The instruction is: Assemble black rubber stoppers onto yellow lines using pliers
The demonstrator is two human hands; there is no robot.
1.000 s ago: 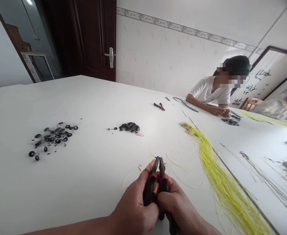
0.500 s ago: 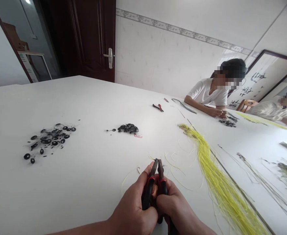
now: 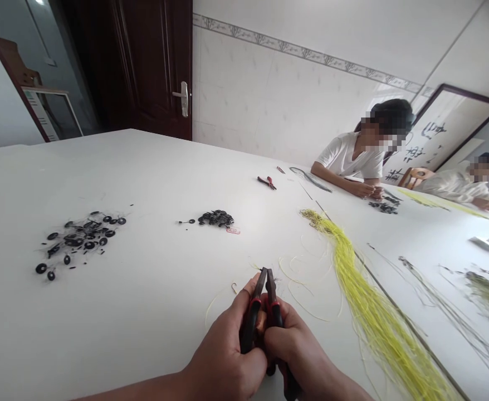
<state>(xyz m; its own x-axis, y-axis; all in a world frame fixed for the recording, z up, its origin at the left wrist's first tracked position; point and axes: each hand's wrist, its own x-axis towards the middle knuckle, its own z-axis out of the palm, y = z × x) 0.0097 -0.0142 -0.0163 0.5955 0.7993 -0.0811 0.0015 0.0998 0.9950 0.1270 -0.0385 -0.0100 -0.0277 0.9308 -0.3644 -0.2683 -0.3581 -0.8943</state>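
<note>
My left hand (image 3: 225, 345) is closed around a pair of pliers (image 3: 250, 328) with black and red handles. A second, similar pair of pliers (image 3: 275, 314) sits in my closed right hand (image 3: 301, 340). Both sets of dark jaws point away from me, their tips close together. At the tips show a small dark bit and a short yellow strand (image 3: 256, 267); whether the jaws grip it I cannot tell. A gold-coloured hook (image 3: 234, 288) shows just left of my left fingers. Loose yellow strands (image 3: 297, 281) curl on the table beyond my right hand.
On the white table (image 3: 144, 323) lie scattered black discs (image 3: 75, 241), a black pile (image 3: 215, 218), other pliers (image 3: 267, 182) and a long yellow line bundle (image 3: 365, 301). Thin dark strands (image 3: 440, 301) lie at right. Two people (image 3: 348, 153) sit across the table.
The view has shifted slightly, so the table items appear a little further left. Both hands keep hold of their pliers, with the jaw tips still close together.
</note>
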